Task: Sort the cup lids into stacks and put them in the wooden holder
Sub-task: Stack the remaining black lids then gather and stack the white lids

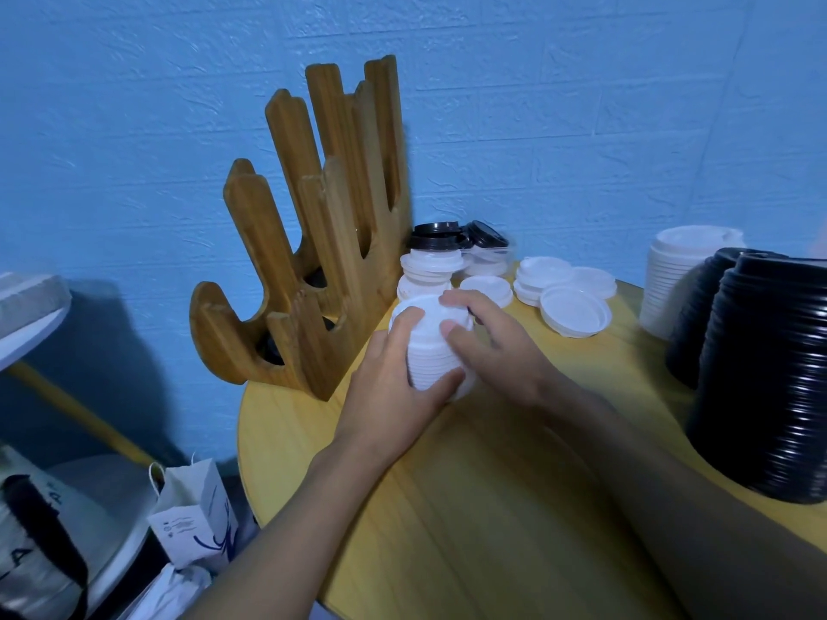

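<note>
Lid stack [430, 356], perhaps lettered paper bag [193, 514]

Holder [313, 243] on table [447, 485], far left edge, against wall [581, 105]; lid stack [432, 355] just right of it, held between left hand [394, 387] and right hand [488, 346]; small stacks [432, 268] behind; loose lids [575, 313] farther right; tall stacks [760, 396] at right edge; bag [197, 516] on floor, left of table.

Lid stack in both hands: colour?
The lid stack is white; the head view shows it best.
</note>
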